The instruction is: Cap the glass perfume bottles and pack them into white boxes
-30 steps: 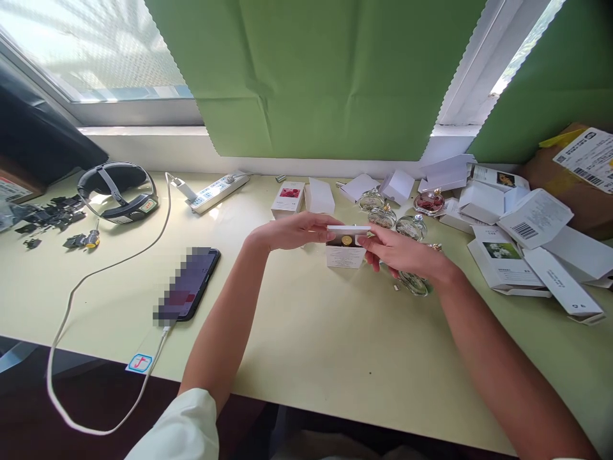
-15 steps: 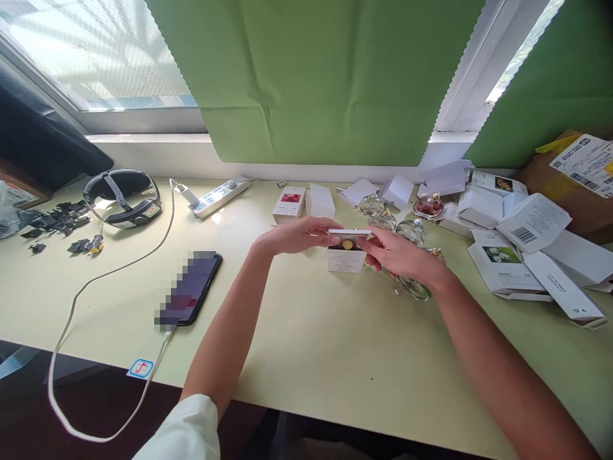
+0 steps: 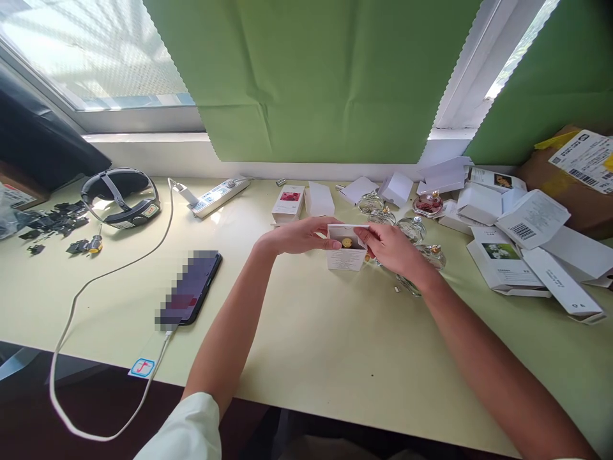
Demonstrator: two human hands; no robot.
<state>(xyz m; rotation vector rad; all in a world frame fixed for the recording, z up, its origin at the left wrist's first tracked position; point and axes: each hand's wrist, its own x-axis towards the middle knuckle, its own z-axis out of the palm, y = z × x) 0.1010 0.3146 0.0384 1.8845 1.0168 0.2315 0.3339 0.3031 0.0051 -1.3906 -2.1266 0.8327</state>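
Observation:
A small white box (image 3: 347,260) stands upright on the table with its top open towards me. Inside it a round gold cap (image 3: 347,243) shows; the rest of what it belongs to is hidden. My left hand (image 3: 311,235) is closed on the box's left side, its thumb at the front rim. My right hand (image 3: 387,246) pinches the upper right edge by the raised flap. Behind and beside the right hand stand several clear glass bottles (image 3: 410,230), some partly covered by it. A bottle with reddish content (image 3: 428,204) lies farther back.
Several white boxes (image 3: 534,217) are heaped at the right by a brown carton (image 3: 567,185). A white box with a red picture (image 3: 288,203) stands behind my left hand. At left are a phone (image 3: 191,291) with a white cable, a power strip (image 3: 220,197) and a headset (image 3: 122,198).
The top flap has tipped up and back, so the box's opening and the gold cap show more. My right hand has shifted slightly with the flap; my left hand stays at the box.

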